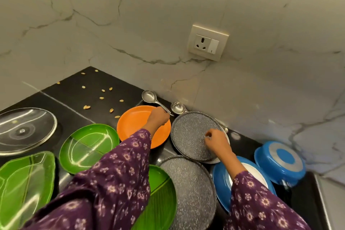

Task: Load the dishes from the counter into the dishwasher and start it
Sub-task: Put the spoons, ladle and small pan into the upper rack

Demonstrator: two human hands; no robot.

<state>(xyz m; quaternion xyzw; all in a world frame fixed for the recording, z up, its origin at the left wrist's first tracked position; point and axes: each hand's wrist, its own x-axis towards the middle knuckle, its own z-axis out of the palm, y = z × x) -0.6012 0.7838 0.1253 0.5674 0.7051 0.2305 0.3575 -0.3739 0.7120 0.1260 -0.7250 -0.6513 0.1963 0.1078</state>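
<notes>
My left hand [158, 116] grips the handle of a steel ladle [149, 96] over the orange plate [134, 123]. A second steel ladle [177, 108] lies beside it against the wall. Above the grey speckled flat pan [188, 132], my right hand [214, 139] hovers with fingers curled, apparently holding nothing. Another speckled pan [190, 188] lies nearer me. Green plates [87, 145] [24, 179] [160, 198] sit to the left and front. The dishwasher is out of sight.
A glass lid [24, 130] lies at the far left of the black counter [74, 95], which has scattered seed husks. A blue pan with a white plate [220, 179] and an upturned blue pan [280, 162] sit on the right. A wall socket [207, 43] is above.
</notes>
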